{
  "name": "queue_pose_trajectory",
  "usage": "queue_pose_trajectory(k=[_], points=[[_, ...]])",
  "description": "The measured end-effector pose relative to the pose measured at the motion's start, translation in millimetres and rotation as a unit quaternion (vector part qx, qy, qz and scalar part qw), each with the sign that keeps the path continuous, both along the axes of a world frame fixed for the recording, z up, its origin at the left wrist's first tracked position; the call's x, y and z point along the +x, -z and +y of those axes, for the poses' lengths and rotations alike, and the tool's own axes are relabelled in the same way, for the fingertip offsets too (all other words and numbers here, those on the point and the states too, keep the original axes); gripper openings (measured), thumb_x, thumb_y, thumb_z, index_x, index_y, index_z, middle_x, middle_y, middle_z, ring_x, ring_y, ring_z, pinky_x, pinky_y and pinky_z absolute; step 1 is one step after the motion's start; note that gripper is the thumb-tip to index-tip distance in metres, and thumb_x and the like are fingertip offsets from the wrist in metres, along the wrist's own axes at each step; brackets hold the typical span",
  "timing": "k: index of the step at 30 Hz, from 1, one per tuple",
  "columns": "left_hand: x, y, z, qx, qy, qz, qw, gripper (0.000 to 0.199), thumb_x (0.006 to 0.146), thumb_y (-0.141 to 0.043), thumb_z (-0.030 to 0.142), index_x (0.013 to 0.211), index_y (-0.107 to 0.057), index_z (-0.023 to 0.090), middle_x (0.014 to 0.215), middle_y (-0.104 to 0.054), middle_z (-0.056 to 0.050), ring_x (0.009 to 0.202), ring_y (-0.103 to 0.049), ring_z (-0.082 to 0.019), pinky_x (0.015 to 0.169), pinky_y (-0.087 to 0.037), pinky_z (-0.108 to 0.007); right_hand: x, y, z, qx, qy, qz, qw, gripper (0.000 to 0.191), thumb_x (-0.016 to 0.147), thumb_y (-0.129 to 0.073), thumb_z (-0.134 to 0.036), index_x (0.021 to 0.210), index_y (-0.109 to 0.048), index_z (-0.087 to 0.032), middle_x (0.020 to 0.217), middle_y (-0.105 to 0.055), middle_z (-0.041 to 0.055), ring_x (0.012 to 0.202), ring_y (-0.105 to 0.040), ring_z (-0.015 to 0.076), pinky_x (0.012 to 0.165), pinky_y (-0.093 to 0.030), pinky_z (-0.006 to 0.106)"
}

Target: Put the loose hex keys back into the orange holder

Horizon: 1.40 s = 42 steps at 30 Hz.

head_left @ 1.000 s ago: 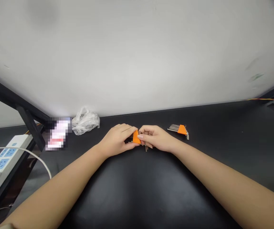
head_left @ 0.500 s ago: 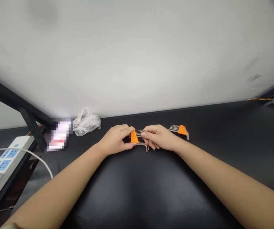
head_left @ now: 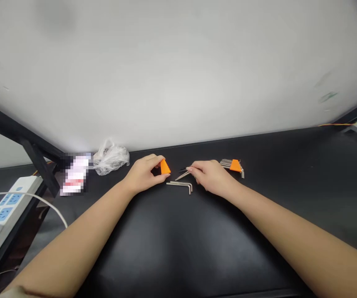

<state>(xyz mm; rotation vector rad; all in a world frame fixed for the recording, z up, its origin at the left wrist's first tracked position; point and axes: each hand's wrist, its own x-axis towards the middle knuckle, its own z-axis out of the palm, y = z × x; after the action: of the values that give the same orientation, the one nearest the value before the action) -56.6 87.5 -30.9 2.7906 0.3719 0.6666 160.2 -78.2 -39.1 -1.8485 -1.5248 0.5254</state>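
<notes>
Pinched between the thumb and fingers of the left hand (head_left: 145, 174) is a small, bright-orange, wedge-shaped holder (head_left: 165, 167), probably plastic — the grip spread only as wide as the piece itself, upper edge to lower. It sits at ten o'clock from the midpoint between the hands, and no rods show jutting from it. Over at three o'clock, the right hand (head_left: 211, 176) has its grip nearly closed, thumb to fingertips, on a few slim metal rods (head_left: 183, 175) angled toward eight o'clock; from where I stand I can't count them. At six o'clock a pair of silvery L-shaped hex keys (head_left: 178, 184) lies loose on the smooth black worktop (head_left: 172, 248), apart from both hands. Between two and three o'clock rests a second orange holder (head_left: 235, 165) bearing a row of metal keys (head_left: 226, 162). I'd judge the step in hand as handling rods apart from the holder; the next move calls for a steady left hand and a light fingertip pinch — slim metal could slip.
</notes>
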Motion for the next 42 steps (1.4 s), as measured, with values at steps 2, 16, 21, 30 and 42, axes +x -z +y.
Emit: queue_pose_trajectory(k=[2, 16, 21, 30, 42], points=[[0.0, -0.4, -0.4, 0.0, 0.002, 0.003, 1.0, 0.035, 0.088, -0.069, 0.042, 0.116, -0.063, 0.021, 0.093, -0.063, -0.002, 0.083, -0.06, -0.016, 0.079, -0.05, -0.029, 0.1, -2.1, -2.8, 0.01, -0.002, -0.072, 0.997, 0.041, 0.099, -0.047, -0.046, 0.066, -0.053, -0.022, 0.063, -0.062, -0.0001, 0.054, -0.051, 0.0137, 0.054, -0.036, 0.027], [3.1, -1.2, -1.3, 0.023, 0.008, 0.019, 1.0, 0.035, 0.087, -0.069, 0.044, 0.114, -0.063, 0.021, 0.088, -0.063, -0.002, 0.081, -0.057, -0.018, 0.076, -0.047, -0.03, 16.2, -4.8, 3.0, -0.109, 0.042, -0.113, 0.987, 0.041, 0.098, -0.048, -0.047, 0.067, -0.055, -0.022, 0.068, -0.063, 0.0012, 0.057, -0.053, 0.0151, 0.054, -0.031, 0.027], [3.0, -2.8, -2.2, 0.025, 0.009, 0.022, 0.999, 0.034, 0.088, -0.07, 0.044, 0.112, -0.063, 0.021, 0.088, -0.063, -0.001, 0.082, -0.057, -0.018, 0.078, -0.048, -0.031, 16.5, -0.9, 1.2, -0.051, 0.053, -0.113, 0.991, 0.022, 0.095, -0.055, -0.042, 0.083, -0.062, -0.024, 0.076, -0.068, 0.0006, 0.067, -0.058, 0.0166, 0.059, -0.035, 0.028], [2.7, -1.0, -0.6, 0.029, 0.006, 0.027, 0.999, 0.039, 0.088, -0.069, 0.046, 0.117, -0.063, 0.022, 0.092, -0.065, -0.003, 0.085, -0.06, -0.019, 0.079, -0.048, -0.031, 19.7, 7.7, 3.1, 0.02, -0.009, -0.152, 0.988, 0.012, 0.091, -0.06, -0.028, 0.085, -0.068, -0.024, 0.086, -0.065, 0.0017, 0.08, -0.06, 0.0172, 0.069, -0.042, 0.029], [2.9, -0.9, -0.4, 0.034, 0.004, 0.036, 0.999, 0.04, 0.088, -0.069, 0.047, 0.118, -0.063, 0.022, 0.093, -0.065, -0.004, 0.087, -0.06, -0.02, 0.081, -0.049, -0.033, 11.2, 4.7, -2.0, 0.028, -0.062, -0.195, 0.978, 0.014, 0.093, -0.057, -0.02, 0.087, -0.069, -0.023, 0.095, -0.064, 0.0029, 0.081, -0.061, 0.0162, 0.072, -0.045, 0.029]])
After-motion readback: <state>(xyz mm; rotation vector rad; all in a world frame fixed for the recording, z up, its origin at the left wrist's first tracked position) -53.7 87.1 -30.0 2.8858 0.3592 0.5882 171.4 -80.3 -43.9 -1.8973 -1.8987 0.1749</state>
